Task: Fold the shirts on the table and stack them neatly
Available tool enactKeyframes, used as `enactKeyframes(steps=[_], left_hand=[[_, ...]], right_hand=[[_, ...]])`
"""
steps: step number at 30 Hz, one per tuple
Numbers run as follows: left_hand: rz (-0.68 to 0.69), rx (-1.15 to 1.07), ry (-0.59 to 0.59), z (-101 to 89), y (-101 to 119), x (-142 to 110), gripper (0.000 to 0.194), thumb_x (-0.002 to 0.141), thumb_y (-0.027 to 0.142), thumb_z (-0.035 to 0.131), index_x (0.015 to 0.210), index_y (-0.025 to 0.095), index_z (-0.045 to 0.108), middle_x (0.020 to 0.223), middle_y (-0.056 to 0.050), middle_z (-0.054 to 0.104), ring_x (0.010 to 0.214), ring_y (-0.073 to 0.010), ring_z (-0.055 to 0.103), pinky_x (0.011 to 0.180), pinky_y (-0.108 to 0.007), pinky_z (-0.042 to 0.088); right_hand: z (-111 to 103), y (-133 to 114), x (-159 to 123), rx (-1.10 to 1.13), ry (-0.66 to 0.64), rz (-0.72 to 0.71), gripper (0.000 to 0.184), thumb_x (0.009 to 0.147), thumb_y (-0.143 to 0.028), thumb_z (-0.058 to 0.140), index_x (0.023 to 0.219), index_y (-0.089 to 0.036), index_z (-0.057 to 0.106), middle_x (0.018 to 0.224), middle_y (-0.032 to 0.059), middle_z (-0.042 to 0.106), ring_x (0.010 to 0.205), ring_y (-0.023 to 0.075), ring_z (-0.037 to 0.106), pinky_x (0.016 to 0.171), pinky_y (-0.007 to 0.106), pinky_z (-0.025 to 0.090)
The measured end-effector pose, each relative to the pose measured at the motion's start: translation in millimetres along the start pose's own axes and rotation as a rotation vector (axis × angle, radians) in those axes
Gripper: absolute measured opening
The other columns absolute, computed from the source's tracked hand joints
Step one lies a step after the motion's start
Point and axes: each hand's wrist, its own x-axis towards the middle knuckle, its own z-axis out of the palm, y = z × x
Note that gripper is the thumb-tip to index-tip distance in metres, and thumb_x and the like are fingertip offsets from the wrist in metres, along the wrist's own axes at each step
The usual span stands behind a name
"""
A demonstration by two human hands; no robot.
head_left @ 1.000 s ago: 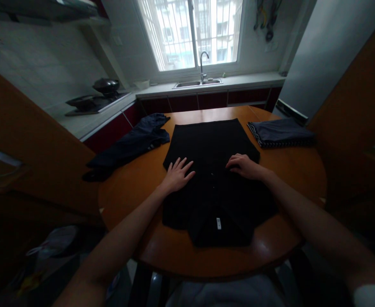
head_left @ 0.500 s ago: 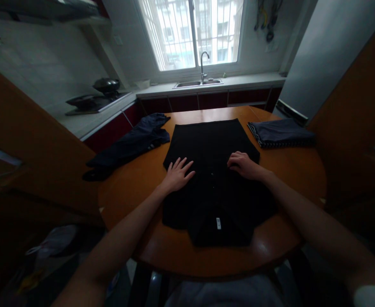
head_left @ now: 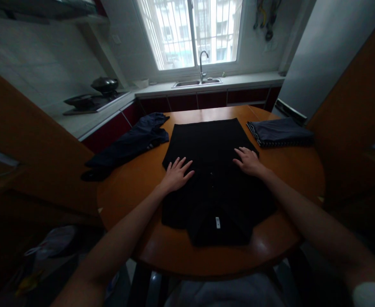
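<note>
1. The black shirt [head_left: 217,187] lay spread flat on the wooden table [head_left: 133,192], beneath both hands, its long axis running away from the person – collar [head_left: 200,232] at the near end, straight hem [head_left: 206,123] on the side of the window [head_left: 217,34]

2. The left hand [head_left: 177,174] was palm down on the shirt's left part, fingers fanned wide, with hold of nothing; its wrist crossed the left edge

3. The right hand [head_left: 249,163] was palm down too, fingers loosely spread, nothing visibly pinched; whether every fingertip met the shirt could not be told

4. The small buttons [head_left: 211,173] sat between the hands – the right hand was slightly nearer the hem, and the pale label [head_left: 217,222] lay inside the collar, closer to the person than either hand

5. A rumpled navy garment [head_left: 133,138] lay just beside the shirt on the left; a folded stack of clothes [head_left: 281,132] lay on the right

6. Among the containers, a metal pot [head_left: 104,85] and a dark pan [head_left: 80,101] stood on the stove [head_left: 106,102], contents hidden; the insides of the sink [head_left: 187,86] and the white bowl [head_left: 141,83] could not be made out, nor what the plastic bag [head_left: 58,238] held, low on the left
</note>
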Motion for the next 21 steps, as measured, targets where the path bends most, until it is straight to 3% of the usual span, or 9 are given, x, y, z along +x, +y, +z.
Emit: enactKeyframes(steps=[3,5,9,14,21], left_hand=[[-0.001,0.005,-0.001,-0.7,0.0,0.1,0.066,0.102,0.065,0.029,0.158,0.031,0.035,0.168,-0.006,0.024,0.156,-0.0330,0.013,0.123,-0.061,0.014],[0.001,0.010,0.002,-1.5,0.1,0.1,0.066,0.102,0.064,0.028,0.158,0.031,0.035,0.168,-0.006,0.024,0.156,-0.0328,0.013,0.123,-0.061,0.014],[0.003,0.019,-0.004,-2.2,0.6,0.6,0.065,0.102,0.063,0.028,0.158,0.030,0.035,0.168,-0.006,0.024,0.157,-0.0324,0.012,0.123,-0.060,0.014],[-0.009,0.031,-0.004,-1.8,0.9,1.6,0.065,0.102,0.062,0.028,0.158,0.030,0.036,0.168,-0.007,0.025,0.156,-0.0332,0.013,0.122,-0.061,0.014],[0.003,0.024,-0.035,-1.8,-1.7,1.6,0.066,0.102,0.063,0.025,0.160,0.032,0.030,0.169,-0.005,0.020,0.157,-0.0316,0.009,0.122,-0.060,0.014]], right_hand=[[1.8,-0.7,1.0,-0.026,-0.125,0.050,0.063,0.103,-0.049,0.032,0.158,-0.017,0.036,0.167,0.0165,0.026,0.155,0.0321,0.018,0.122,0.059,0.015],[-0.2,2.0,3.1,-0.006,-0.091,0.064,0.066,0.103,-0.053,0.030,0.160,-0.018,0.031,0.168,0.0156,0.021,0.156,0.0306,0.014,0.123,0.057,0.013],[-3.8,16.5,8.5,0.013,0.022,0.164,0.068,0.104,-0.054,0.026,0.160,-0.016,0.030,0.168,0.0162,0.020,0.156,0.0289,0.013,0.124,0.054,0.013],[1.3,28.1,11.6,0.000,-0.087,0.238,0.070,0.103,-0.056,0.026,0.160,-0.016,0.031,0.169,0.0162,0.018,0.156,0.0298,0.011,0.124,0.056,0.011],[-0.5,28.9,10.8,0.000,-0.054,0.298,0.071,0.103,-0.059,0.022,0.160,-0.018,0.030,0.169,0.0158,0.015,0.157,0.0303,0.008,0.122,0.059,0.010]])
